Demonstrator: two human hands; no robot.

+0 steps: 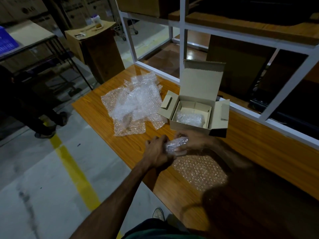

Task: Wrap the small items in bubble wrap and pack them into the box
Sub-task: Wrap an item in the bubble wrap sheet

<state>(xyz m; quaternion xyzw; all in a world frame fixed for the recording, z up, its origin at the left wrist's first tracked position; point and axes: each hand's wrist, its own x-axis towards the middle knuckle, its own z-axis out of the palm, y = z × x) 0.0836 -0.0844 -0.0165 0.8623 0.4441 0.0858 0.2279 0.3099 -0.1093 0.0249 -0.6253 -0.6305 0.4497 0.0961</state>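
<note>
both hands, left (158, 150) and right (193, 143), gripped a bubble-wrapped bundle (176, 144) at frame centre. unsecured wrap risked unrolling before reaching the box (189, 125).

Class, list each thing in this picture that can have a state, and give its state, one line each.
cardboard box: lid open, one wrapped bundle inside
wrapped bundle: lying in the box
bubble-wrapped item: held in both hands
left hand: gripping the item
right hand: gripping the item
bubble wrap pile: loose on the table
</note>
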